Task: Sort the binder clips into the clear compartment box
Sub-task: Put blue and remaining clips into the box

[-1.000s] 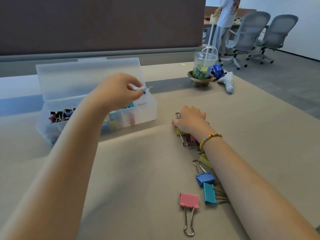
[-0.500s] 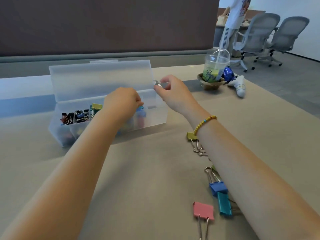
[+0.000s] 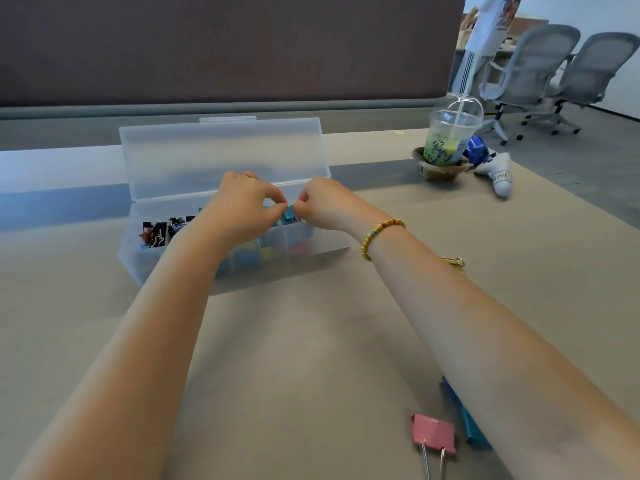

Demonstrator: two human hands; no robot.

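Both hands over the clear plastic compartment box (image 3: 304, 245), lid up at far side. Right hand (image 3: 323, 206) pinches a blue binder clip (image 3: 288, 214) above the right-of-centre compartments; left hand (image 3: 242, 206) fingertips curled right beside it, contact unclear, can't tell its grip. Black clips (image 3: 156, 232) fill left compartment. Pink binder clip (image 3: 433, 434) and teal clip (image 3: 472, 429) on tan table (image 3: 294, 358), near right. Iced drink cup (image 3: 450, 136) far right.

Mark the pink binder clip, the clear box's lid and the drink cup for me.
pink binder clip (image 3: 433, 433): head view, on its pink body.
lid (image 3: 221, 157): head view, middle of the upright panel.
drink cup (image 3: 450, 140): head view, on its clear side wall.
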